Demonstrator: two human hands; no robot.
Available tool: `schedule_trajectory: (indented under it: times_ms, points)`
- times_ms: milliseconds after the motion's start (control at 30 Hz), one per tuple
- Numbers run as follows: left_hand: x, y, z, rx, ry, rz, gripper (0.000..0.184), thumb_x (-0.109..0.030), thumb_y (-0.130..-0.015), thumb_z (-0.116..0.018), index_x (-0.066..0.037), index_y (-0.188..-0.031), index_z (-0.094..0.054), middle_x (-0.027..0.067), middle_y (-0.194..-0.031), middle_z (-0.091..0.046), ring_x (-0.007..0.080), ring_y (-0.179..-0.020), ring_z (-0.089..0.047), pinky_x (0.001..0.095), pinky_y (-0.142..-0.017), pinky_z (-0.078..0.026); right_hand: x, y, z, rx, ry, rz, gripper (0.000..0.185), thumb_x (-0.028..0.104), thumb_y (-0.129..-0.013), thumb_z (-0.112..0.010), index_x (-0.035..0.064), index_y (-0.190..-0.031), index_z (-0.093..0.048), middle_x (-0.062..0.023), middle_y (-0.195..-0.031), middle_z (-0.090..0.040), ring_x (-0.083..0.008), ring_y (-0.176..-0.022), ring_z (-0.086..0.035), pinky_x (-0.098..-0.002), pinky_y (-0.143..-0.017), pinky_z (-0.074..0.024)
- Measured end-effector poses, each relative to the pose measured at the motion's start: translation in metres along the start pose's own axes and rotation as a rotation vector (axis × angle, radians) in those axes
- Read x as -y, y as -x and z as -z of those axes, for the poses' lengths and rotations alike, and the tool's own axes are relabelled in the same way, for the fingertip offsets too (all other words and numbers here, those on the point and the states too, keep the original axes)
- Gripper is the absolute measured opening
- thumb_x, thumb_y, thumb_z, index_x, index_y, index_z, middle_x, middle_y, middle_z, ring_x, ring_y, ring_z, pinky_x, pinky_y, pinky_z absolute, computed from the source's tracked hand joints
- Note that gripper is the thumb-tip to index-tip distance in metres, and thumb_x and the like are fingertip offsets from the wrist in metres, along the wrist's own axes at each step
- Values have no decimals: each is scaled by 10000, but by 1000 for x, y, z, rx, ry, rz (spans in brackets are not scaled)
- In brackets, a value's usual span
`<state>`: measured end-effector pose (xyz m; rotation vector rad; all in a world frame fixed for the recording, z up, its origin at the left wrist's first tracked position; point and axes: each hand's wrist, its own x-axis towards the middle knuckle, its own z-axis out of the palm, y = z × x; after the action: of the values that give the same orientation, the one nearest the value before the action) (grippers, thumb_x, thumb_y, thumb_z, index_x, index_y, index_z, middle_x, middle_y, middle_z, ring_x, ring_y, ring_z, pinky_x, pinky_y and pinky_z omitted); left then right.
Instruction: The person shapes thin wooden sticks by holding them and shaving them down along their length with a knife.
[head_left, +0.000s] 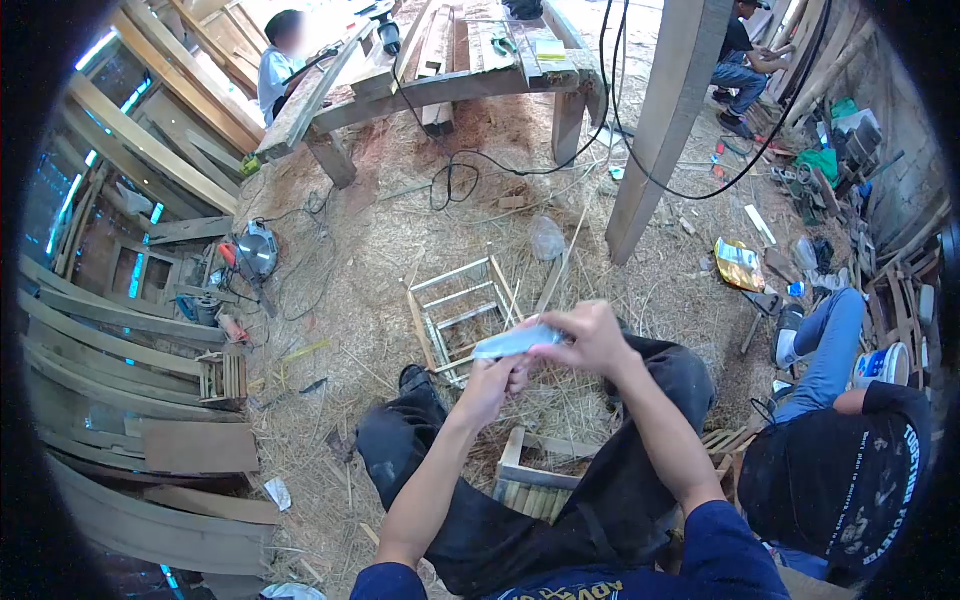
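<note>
In front of my knees, my right hand (588,340) is closed on one end of a flat, pale blue-grey piece shaped like a knife blade (513,343). Its narrower end points left, over my left hand. Just below it, my left hand (493,388) has its fingers curled in; what they hold, if anything, is hidden. Beyond my hands a small frame of thin sticks (452,292) lies on the floor. Between my legs is a small piece of slatted woodwork (535,490), partly covered by my trousers.
Straw and shavings cover the floor. A circular saw (256,250) lies left, near stacked boards (130,330). Ahead are a wooden workbench (430,92), a post (668,130) and loose black cables (455,185). A person (840,470) sits close on my right; two others are farther off.
</note>
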<state>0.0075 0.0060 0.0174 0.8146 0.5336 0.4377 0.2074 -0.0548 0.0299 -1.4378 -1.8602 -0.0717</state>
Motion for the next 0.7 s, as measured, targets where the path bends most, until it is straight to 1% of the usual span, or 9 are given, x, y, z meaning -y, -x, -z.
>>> schedule_trajectory:
  times_ms: [133,200,233,333,400,467,567,667,700]
  points:
    - [-3,2,4,53,62,27,424,-139,-1016,-545,-108,-1437,-501,-67,-714,-397,21,-549,-304,189,-465,-240,-13,-4,8,-82,-28,-161,418,463,-744,-807,78,-882,-720,-75,-552,-573,-238,-485,-590,-360,-491,-444]
    - [-2,2,2,21,86,82,444,-142,-1014,-548,-106,-1452,-484,-66,-713,-393,24,-548,-297,190,-463,-236,-7,0,-2,-76,-45,-32,419,463,-744,-806,77,-881,-718,-74,-554,-572,-235,-496,-599,-354,-498,-452]
    - [-9,5,-6,20,143,66,286,-143,-1014,-545,-76,-1290,-587,-70,-704,-385,22,-547,-298,193,-459,-228,-1,2,-5,-25,-63,-15,420,464,-744,-805,77,-882,-718,-74,-554,-571,-233,-497,-600,-353,-501,-454]
    - [-6,5,-1,8,186,44,239,-136,-1018,-527,-80,-1238,-601,-74,-705,-383,22,-547,-299,192,-461,-224,-1,-1,0,20,-81,-83,422,467,-737,-810,83,-887,-722,-65,-546,-561,-229,-483,-589,-346,-491,-450]
    - [-2,3,10,53,149,49,310,-139,-1022,-513,-98,-1324,-565,-71,-702,-374,26,-544,-301,190,-463,-222,-13,-1,1,-63,-83,-184,419,465,-733,-813,90,-895,-727,-62,-541,-556,-229,-473,-582,-343,-481,-444]
    - [-3,5,7,71,106,54,318,-143,-1023,-513,-102,-1335,-554,-66,-705,-376,29,-542,-298,191,-461,-221,-12,0,0,-51,-67,-97,398,459,-744,-809,98,-892,-728,-68,-543,-569,-233,-468,-588,-341,-468,-441]
    - [-17,10,-11,-3,134,98,229,-160,-1031,-513,-98,-1243,-575,-67,-704,-362,29,-538,-294,196,-456,-217,5,5,-11,0,-118,2,384,473,-769,-792,108,-866,-722,-78,-550,-595,-247,-478,-617,-353,-468,-458]
    - [-6,6,4,33,187,42,287,-169,-1034,-508,-107,-1311,-553,-75,-706,-345,29,-536,-285,194,-461,-214,-12,2,-1,-8,-67,-58,408,485,-765,-792,107,-911,-740,-75,-554,-604,-246,-480,-619,-349,-477,-462]
    - [-8,7,6,48,152,48,420,-175,-1036,-502,-119,-1450,-463,-82,-705,-324,31,-538,-279,194,-468,-216,-15,2,4,2,-61,-143,419,499,-770,-783,109,-918,-745,-69,-554,-610,-241,-475,-617,-342,-483,-465]
